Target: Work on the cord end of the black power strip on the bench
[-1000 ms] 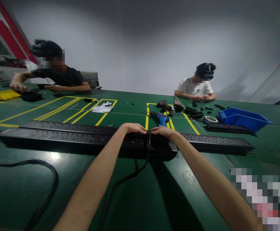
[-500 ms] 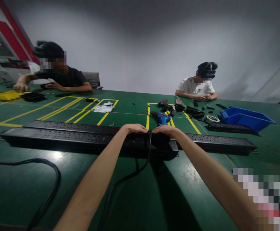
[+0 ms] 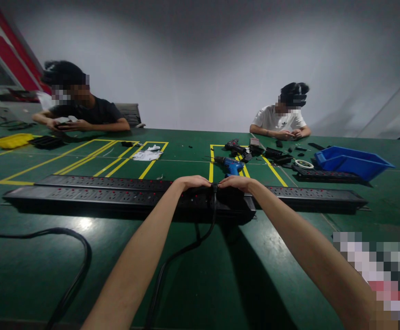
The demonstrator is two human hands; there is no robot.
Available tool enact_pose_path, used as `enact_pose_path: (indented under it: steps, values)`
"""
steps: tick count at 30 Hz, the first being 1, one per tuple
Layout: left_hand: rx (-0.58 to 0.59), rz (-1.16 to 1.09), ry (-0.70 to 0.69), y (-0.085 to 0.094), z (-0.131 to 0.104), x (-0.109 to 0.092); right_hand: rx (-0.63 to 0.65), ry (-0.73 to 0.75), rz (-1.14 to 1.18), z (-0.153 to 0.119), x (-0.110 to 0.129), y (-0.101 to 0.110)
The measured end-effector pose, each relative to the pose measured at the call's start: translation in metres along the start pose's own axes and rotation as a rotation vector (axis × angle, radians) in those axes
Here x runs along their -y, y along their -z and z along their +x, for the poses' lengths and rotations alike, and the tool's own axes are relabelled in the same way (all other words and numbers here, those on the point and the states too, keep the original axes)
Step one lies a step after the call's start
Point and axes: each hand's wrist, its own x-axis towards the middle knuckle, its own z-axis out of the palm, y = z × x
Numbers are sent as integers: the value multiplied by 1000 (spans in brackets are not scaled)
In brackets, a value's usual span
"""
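Note:
Two long black power strips with rows of sockets and small red marks lie across the green table, the front strip [image 3: 93, 197] nearer to me and the rear strip [image 3: 309, 195] behind it. Over the front strip's right part, my left hand [image 3: 194, 182] and my right hand [image 3: 237, 183] meet from both sides at the plug end of a black cable [image 3: 215, 206]. Fingertips of both hands press on that plug. From there the cable hangs over the strip's front side and curves down toward me. The hands partly cover the strip beneath.
Behind the strips lie a blue drill [image 3: 232, 166], a darker drill [image 3: 234, 146], loose black parts and a blue bin [image 3: 353, 161]. A yellow tray [image 3: 14, 140] is far left. Another cable [image 3: 83, 243] loops at front left. Two people sit across the table.
The person at the left has drawn an outstretched hand back from the yellow tray to the other hand. My hands stay at the plug; the view has shifted slightly.

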Motion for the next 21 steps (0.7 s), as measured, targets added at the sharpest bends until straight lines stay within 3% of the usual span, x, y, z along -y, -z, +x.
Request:
enact_pose_path:
  steps: [10, 15, 19, 21]
  values:
    - [-19, 8, -32, 1, 7, 4, -46, -100, 4, 15, -4, 1]
    - [-37, 14, 23, 3, 11, 2, -31, -168, -58, 21, 2, 4]
    - [-42, 9, 85, 5, 18, 4, -50, -129, -146, 27, 1, 7]
    - [-59, 24, 99, 7, 23, 7, -87, -33, -161, 32, -1, 8]
